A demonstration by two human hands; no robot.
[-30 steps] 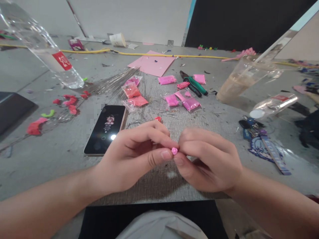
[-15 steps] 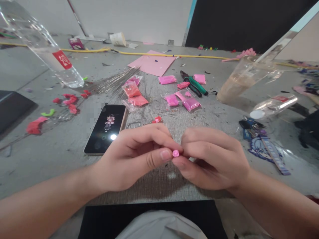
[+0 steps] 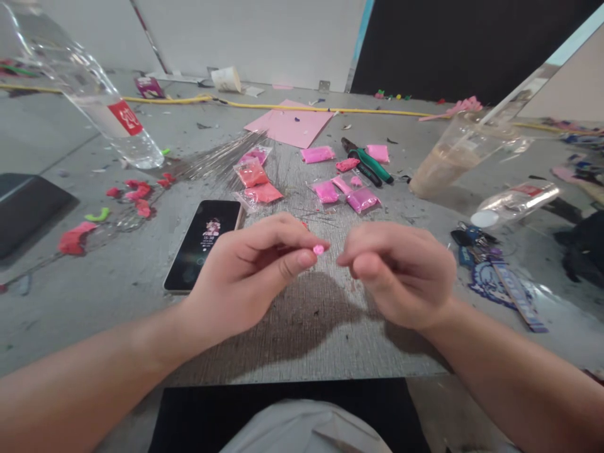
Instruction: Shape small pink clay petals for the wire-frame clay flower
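My left hand point(image 3: 257, 267) pinches a tiny lump of pink modelling clay point(image 3: 319, 250) between thumb and index fingertip. The lump has a folded, bud-like face. To its right, a short gap away, hovers my right hand point(image 3: 401, 270). Its fingers are loosely curled, the thumb tip stands a little off the index finger, and nothing shows between them. A phone point(image 3: 201, 242) with a lit screen lies beside and partly behind my left hand. A small red piece point(image 3: 304, 224) is mostly hidden behind that hand.
Beyond my hands lie packets of pink clay point(image 3: 363, 199), packets of orange-red clay point(image 3: 264, 192), green-handled pliers point(image 3: 372, 167) and thin wires point(image 3: 217, 157). A water bottle point(image 3: 136, 141) and red clay pieces point(image 3: 75, 239) are left; a drink cup point(image 3: 441, 167), small bottle point(image 3: 516, 202) and keys point(image 3: 476, 239) are right.
My right hand has let go of the pink clay and drawn apart to the right. Both hands have risen in view, and the clay stays in my left fingertips.
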